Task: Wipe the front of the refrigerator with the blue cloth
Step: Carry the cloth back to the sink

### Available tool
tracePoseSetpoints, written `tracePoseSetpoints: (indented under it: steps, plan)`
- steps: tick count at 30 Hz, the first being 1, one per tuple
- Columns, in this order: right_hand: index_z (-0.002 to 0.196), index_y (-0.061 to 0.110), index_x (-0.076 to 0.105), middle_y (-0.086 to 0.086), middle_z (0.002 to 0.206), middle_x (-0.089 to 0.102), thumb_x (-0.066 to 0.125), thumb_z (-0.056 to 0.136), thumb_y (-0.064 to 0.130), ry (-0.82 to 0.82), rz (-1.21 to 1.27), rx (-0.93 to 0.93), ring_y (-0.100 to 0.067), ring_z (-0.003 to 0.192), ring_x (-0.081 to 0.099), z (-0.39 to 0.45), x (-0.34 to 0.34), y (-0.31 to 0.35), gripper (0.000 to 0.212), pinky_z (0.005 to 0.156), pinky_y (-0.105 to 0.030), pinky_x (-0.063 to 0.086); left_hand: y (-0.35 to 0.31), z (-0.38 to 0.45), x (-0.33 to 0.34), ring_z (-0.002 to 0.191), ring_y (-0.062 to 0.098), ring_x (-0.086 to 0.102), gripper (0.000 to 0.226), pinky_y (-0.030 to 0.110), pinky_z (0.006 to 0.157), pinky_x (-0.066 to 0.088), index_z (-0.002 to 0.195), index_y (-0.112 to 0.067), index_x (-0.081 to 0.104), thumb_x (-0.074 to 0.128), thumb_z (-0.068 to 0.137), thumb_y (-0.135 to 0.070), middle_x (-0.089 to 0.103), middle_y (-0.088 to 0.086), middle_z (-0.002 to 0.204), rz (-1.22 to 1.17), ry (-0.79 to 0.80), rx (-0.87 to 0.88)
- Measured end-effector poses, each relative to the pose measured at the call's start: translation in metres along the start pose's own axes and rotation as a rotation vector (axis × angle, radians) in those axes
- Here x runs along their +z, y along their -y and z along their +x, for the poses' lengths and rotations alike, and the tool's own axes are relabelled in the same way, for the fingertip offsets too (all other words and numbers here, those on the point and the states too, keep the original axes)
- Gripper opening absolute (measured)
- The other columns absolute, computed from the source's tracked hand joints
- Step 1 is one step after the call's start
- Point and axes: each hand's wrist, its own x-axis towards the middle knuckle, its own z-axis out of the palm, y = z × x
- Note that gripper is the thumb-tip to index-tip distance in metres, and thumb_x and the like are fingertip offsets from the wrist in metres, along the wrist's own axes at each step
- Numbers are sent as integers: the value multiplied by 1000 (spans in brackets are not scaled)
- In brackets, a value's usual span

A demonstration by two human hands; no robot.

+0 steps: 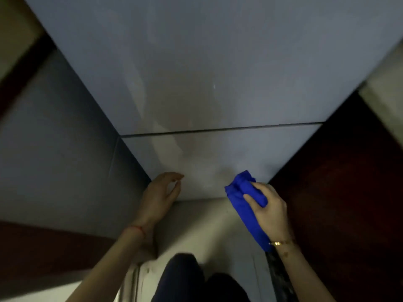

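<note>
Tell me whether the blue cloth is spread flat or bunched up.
Bunched up. The blue cloth is crumpled in the right hand, one end trailing down toward the wrist, low against the refrigerator front.

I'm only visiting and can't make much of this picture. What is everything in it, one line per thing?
refrigerator front: one, pale grey with dull smears, fills the upper middle; a thin horizontal seam splits it into an upper and a lower panel
blue cloth: one, bright blue, bunched low on the lower panel, its tail hanging down
dark red-brown panels: two, either side of the refrigerator
floor: pale, below the refrigerator
left hand: one, fingers loosely curled, empty, by the lower left corner; red thread at the wrist
right hand: one, its grip round the cloth; gold bracelet at the wrist
legs: dark trousers, bottom middle
</note>
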Motion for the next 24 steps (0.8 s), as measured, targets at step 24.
tracePoseSetpoints:
  steps: [24]
  plan:
    - [125, 6, 62, -18, 118, 66, 70, 89, 32, -804, 353, 1568, -34, 98, 61, -450, -218, 197, 46, 84, -34, 46, -254, -140, -89, 91, 33, 58, 31, 35, 81, 49, 121, 17, 61, 43, 101, 1, 67, 22, 101, 234, 1161, -127]
